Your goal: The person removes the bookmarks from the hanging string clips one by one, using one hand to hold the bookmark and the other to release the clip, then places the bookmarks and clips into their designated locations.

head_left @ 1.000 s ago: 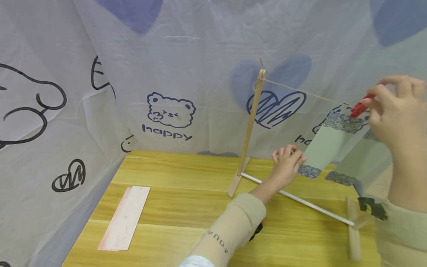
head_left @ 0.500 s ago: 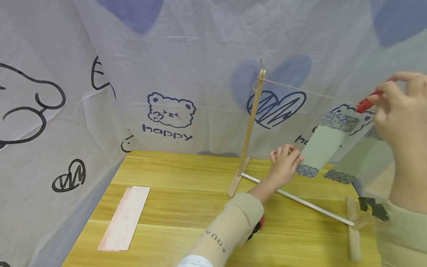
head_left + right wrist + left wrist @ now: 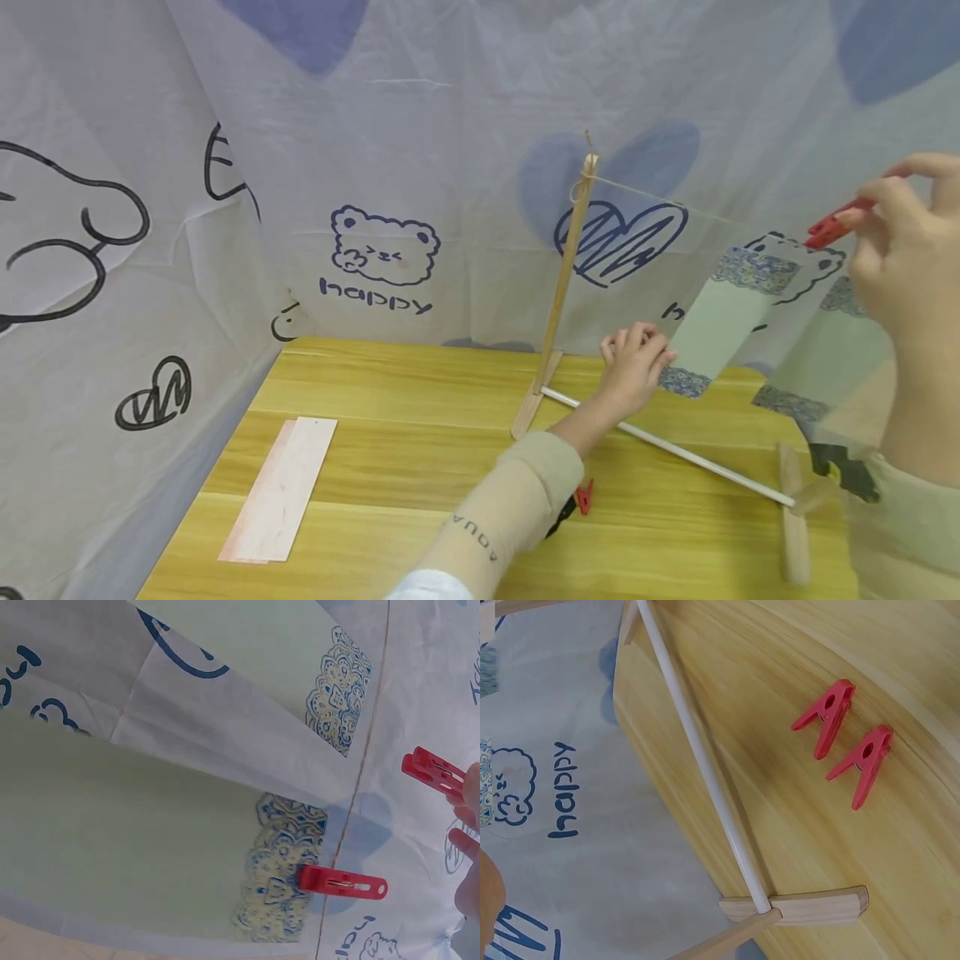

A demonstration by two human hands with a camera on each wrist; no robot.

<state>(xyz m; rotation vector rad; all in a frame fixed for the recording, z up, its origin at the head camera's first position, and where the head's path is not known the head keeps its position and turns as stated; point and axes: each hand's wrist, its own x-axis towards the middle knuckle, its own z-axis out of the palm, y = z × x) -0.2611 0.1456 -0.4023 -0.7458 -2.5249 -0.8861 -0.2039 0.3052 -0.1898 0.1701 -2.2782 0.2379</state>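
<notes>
My right hand [image 3: 911, 258] pinches a red clothespin [image 3: 836, 223] in the head view, its jaws pointing toward the string [image 3: 660, 198]. My left hand [image 3: 637, 362] holds a pale green paper strip [image 3: 720, 321] with blue lace-patterned ends by its lower left edge. In the right wrist view this strip's patterned top [image 3: 341, 697] lies beside the string, apart from the held clothespin. Another green strip [image 3: 150, 847] hangs from the string by a second red clothespin [image 3: 341, 882]. Only an edge of my left hand [image 3: 489, 900] shows in the left wrist view.
The string runs from a wooden post [image 3: 567, 267] above a white rod [image 3: 675, 450] joining the stand's wooden feet. Two red clothespins [image 3: 826, 716] lie on the wooden table [image 3: 420, 467]. White-and-pink strips [image 3: 288, 492] lie at the left. A printed cloth [image 3: 465, 100] hangs behind.
My left hand has drifted left with the green strip. My right hand, still pinching the clothespin, has moved right and slightly up, away from the strip's top.
</notes>
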